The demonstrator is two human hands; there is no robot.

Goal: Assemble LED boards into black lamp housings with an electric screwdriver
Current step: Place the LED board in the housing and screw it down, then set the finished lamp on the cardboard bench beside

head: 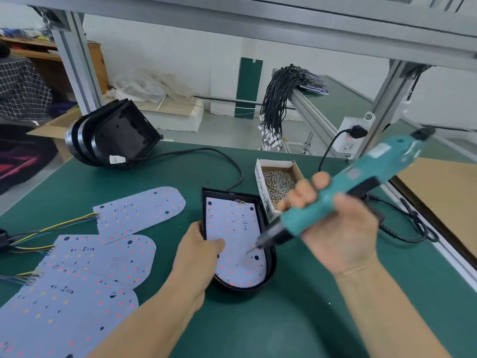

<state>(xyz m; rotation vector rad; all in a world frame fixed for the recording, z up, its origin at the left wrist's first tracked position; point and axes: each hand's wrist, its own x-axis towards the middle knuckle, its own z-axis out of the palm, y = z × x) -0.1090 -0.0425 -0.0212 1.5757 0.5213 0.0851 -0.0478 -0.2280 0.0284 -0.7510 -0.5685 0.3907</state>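
Screw-driving step, by the look: LED board (pixel 236 241) seated in black housing (pixel 269 257) at mat ctr, left hand (pixel 198 250) gripping housing's 9 o'clock edge w/ thumb on board, right hand (pixel 335 228) wrapped round electric screwdriver (pixel 346 187), bit aimed at 7 o'clock over board; next prob. needs bit dropped square onto screw.

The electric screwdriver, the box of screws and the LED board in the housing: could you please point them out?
electric screwdriver (pixel 343 195): head view, teal body.
box of screws (pixel 261 177): head view, left wall.
LED board (pixel 232 223): head view, board's middle.
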